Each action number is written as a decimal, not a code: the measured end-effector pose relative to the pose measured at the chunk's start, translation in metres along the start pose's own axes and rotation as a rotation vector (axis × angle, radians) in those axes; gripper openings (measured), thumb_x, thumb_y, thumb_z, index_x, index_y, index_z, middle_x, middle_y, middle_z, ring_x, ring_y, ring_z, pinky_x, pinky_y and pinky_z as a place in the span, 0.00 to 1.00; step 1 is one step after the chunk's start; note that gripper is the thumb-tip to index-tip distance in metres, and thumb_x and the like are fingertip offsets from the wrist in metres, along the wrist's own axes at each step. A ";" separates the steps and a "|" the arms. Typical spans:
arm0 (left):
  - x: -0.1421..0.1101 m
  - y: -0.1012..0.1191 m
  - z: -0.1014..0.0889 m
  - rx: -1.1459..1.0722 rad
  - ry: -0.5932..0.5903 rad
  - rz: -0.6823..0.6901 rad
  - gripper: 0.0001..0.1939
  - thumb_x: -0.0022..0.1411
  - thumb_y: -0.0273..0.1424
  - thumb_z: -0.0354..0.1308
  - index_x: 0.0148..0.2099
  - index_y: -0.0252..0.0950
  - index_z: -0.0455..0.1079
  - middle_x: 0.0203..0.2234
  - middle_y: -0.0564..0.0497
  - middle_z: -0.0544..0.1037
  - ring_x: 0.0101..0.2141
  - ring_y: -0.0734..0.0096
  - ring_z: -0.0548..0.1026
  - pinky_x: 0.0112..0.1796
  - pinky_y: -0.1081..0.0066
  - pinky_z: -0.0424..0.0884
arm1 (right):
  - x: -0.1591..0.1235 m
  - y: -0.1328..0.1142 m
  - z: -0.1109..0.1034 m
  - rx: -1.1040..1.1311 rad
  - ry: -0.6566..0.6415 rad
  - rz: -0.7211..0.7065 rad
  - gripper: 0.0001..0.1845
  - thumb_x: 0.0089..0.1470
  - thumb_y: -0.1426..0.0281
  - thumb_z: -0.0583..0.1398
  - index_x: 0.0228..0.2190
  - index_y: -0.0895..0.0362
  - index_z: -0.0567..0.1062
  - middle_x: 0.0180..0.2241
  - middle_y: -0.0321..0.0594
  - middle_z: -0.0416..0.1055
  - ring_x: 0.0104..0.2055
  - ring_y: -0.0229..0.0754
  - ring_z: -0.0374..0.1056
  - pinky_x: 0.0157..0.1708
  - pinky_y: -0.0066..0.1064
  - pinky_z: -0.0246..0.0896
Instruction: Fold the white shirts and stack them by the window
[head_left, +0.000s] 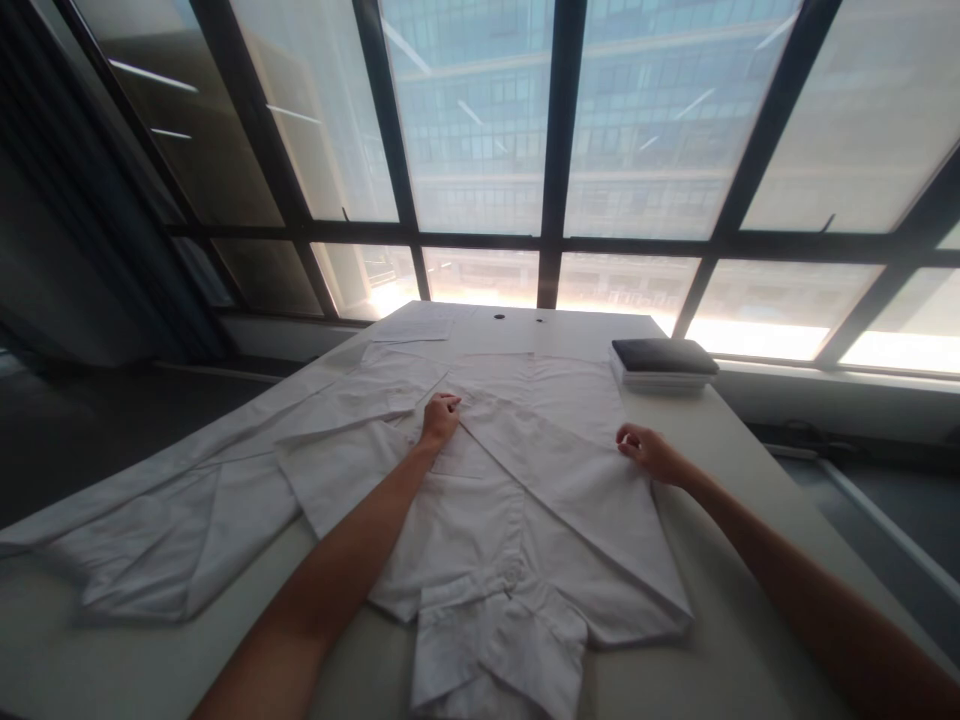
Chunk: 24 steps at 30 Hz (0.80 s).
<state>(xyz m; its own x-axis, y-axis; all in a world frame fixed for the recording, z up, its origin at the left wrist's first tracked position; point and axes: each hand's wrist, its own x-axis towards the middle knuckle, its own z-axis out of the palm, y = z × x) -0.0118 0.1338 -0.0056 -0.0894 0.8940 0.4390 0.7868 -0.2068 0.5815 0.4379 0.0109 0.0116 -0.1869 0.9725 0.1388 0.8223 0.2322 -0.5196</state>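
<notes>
While left hand (439, 420) and right hand (654, 456), fingers closed, pinch the garment (566, 480) at middle and right edge, even tension should limit creases.

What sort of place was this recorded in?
Probably an office or similar workroom: large dark-framed windows look onto another building, a dark curtain hangs at one side, and a white garment lies on a white table.

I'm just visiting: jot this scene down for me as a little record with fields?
Surface: long white table
On it: wrinkled white cloth garment, spread out
Left hand: curled on the garment's middle; grip unclear
Right hand: curled at the garment's right edge; grip unclear
Far right: black-topped rectangular stack, white below
Background: black-framed glass windows
</notes>
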 end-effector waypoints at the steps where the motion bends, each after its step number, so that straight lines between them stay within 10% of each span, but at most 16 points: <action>1: 0.000 0.000 0.000 0.008 -0.003 -0.002 0.19 0.51 0.19 0.54 0.42 0.35 0.81 0.41 0.48 0.80 0.42 0.64 0.76 0.49 0.66 0.71 | -0.002 0.001 0.001 -0.005 0.021 -0.008 0.11 0.56 0.64 0.56 0.38 0.54 0.76 0.26 0.36 0.74 0.30 0.42 0.68 0.36 0.31 0.59; 8: -0.008 0.008 0.003 0.146 0.022 0.012 0.15 0.59 0.26 0.58 0.47 0.38 0.80 0.55 0.41 0.72 0.53 0.50 0.70 0.55 0.54 0.66 | -0.016 0.018 -0.002 0.097 0.066 -0.004 0.20 0.61 0.58 0.53 0.44 0.56 0.77 0.32 0.43 0.79 0.34 0.45 0.72 0.38 0.32 0.63; 14: -0.017 0.015 0.006 0.305 -0.179 0.128 0.17 0.66 0.36 0.57 0.56 0.43 0.75 0.57 0.43 0.72 0.56 0.48 0.68 0.55 0.53 0.65 | -0.016 0.025 0.002 0.022 0.079 -0.027 0.17 0.60 0.59 0.55 0.41 0.56 0.78 0.28 0.38 0.77 0.31 0.43 0.71 0.46 0.36 0.61; 24: -0.028 0.051 -0.007 0.328 -0.271 0.198 0.19 0.67 0.30 0.55 0.59 0.40 0.72 0.62 0.38 0.68 0.65 0.45 0.60 0.62 0.39 0.50 | -0.030 0.022 0.010 -0.181 0.416 0.057 0.15 0.63 0.66 0.51 0.41 0.55 0.77 0.43 0.47 0.77 0.47 0.49 0.69 0.51 0.39 0.56</action>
<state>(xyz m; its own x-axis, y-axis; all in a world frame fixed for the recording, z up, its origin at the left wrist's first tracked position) 0.0272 0.0952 0.0162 0.2101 0.9308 0.2991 0.9282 -0.2860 0.2381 0.4563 -0.0133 -0.0120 0.0627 0.8857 0.4599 0.9127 0.1355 -0.3855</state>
